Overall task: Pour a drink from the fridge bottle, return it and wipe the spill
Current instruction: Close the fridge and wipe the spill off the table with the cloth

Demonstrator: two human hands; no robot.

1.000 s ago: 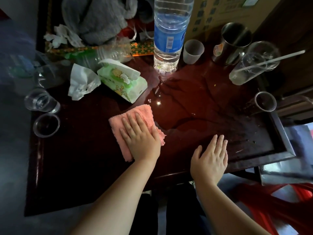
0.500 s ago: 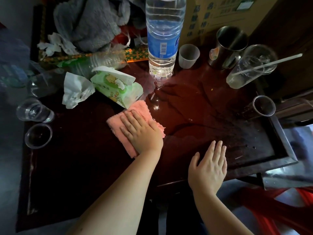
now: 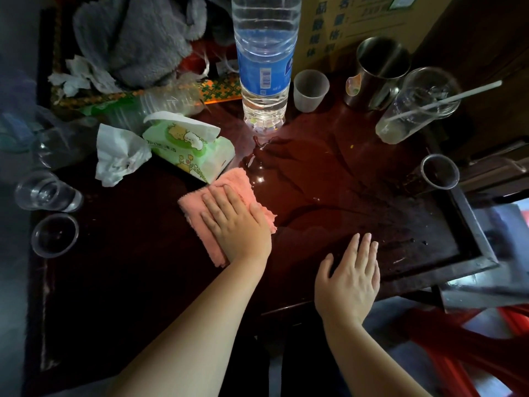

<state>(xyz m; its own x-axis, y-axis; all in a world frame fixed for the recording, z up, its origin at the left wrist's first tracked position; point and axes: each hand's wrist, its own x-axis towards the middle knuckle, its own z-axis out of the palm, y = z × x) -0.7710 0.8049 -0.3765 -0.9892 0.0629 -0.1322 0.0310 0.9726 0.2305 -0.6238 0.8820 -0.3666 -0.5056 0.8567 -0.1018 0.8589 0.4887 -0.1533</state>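
A pool of spilled water (image 3: pixel 300 179) spreads over the dark red table (image 3: pixel 128 267), reaching from the base of the tall clear bottle (image 3: pixel 264 67) with a blue label towards the front edge. My left hand (image 3: pixel 237 224) lies flat on a folded pink cloth (image 3: pixel 194 213) and presses it on the table at the spill's left edge. The cloth's far corner touches the wet patch. Close to the near table edge, my right hand (image 3: pixel 349 279) rests palm down with its fingers spread and holds nothing.
A green tissue pack (image 3: pixel 189 147) and a crumpled tissue (image 3: pixel 120 156) lie just behind the cloth. Two clear cups (image 3: pixel 47 193) stand at the left. At the back right are a small cup (image 3: pixel 310 90), a metal mug (image 3: pixel 378 70), a glass with a straw (image 3: pixel 415 107) and another cup (image 3: pixel 438 173).
My left hand has slid the pink cloth a little forward, towards the tissue pack and the spill. The right hand stays flat in place.
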